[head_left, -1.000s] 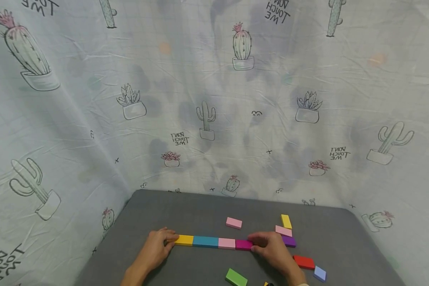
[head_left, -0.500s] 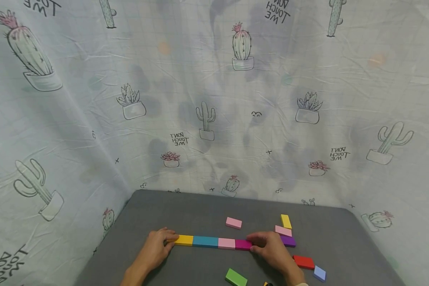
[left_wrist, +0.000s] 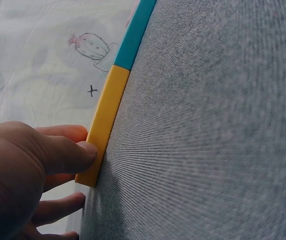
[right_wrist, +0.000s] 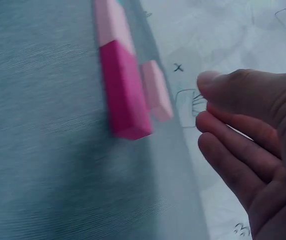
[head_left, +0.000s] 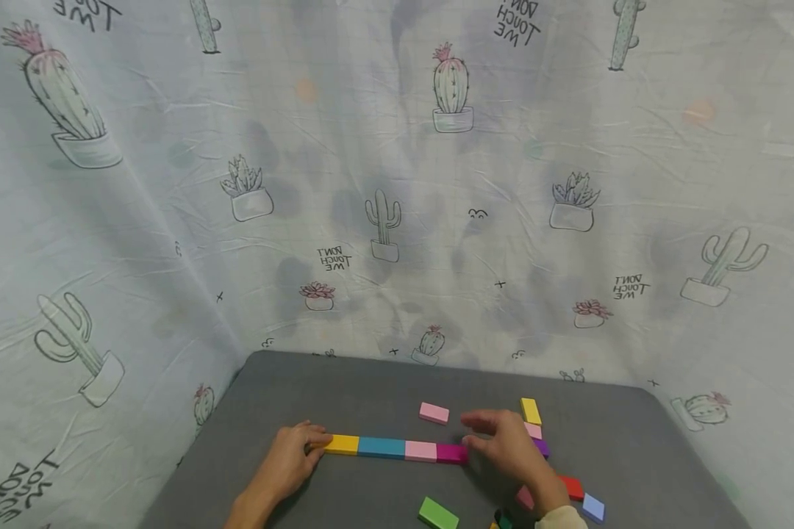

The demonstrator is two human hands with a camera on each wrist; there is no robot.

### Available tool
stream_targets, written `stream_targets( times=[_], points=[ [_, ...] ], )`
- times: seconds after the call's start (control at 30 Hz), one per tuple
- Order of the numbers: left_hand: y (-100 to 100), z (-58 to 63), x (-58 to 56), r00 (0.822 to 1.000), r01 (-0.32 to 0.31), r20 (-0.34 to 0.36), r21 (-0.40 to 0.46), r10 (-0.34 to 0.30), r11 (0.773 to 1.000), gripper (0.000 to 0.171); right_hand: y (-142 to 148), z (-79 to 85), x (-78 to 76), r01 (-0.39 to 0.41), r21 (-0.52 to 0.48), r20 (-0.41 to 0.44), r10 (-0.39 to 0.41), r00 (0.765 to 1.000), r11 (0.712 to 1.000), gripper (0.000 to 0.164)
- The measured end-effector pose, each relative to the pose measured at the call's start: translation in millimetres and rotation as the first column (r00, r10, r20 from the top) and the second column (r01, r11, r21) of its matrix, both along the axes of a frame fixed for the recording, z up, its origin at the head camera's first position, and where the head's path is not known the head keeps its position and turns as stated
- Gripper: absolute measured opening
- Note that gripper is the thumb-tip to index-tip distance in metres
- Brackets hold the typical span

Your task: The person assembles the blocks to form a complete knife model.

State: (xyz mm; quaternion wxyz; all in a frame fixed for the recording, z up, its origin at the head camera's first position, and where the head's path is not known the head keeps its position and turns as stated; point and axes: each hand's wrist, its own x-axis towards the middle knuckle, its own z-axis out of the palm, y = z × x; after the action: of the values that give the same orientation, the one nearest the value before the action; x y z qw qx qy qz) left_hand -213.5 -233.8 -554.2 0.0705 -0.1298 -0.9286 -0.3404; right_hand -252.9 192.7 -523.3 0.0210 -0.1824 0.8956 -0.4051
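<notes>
A straight row of blocks lies across the grey table: a yellow block [head_left: 342, 444], a teal-blue block [head_left: 381, 447], a light pink block [head_left: 420, 451] and a magenta block [head_left: 451, 454]. They touch end to end. At the row's left end my left hand [head_left: 291, 457] pinches the yellow block [left_wrist: 108, 107] between thumb and fingers. My right hand [head_left: 508, 447] hovers just off the right end, thumb and fingers apart and holding nothing. In the right wrist view a gap shows between its fingers and the magenta block [right_wrist: 123, 90].
Behind the row lies another pink block [head_left: 434, 413]. Right of my right hand are yellow [head_left: 531, 411], purple [head_left: 541, 447], red [head_left: 573, 487] and pale blue [head_left: 593, 508] blocks. A green block [head_left: 438, 513] lies in front. A patterned cloth [head_left: 384, 147] hangs behind the table.
My right hand has let go of the magenta block and lifted slightly up and away, its fingers spreading. The left hand and the row have stayed in place.
</notes>
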Motion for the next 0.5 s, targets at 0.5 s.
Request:
stream_targets(
  times=[0.5],
  points=[
    [0,-0.8,0.5,1.0,0.009,-0.013,-0.003,-0.009,1.0,0.025,-20,1.4,-35.2,0.018,-0.112,-0.043,-0.023,0.999,0.994,0.038]
  ],
)
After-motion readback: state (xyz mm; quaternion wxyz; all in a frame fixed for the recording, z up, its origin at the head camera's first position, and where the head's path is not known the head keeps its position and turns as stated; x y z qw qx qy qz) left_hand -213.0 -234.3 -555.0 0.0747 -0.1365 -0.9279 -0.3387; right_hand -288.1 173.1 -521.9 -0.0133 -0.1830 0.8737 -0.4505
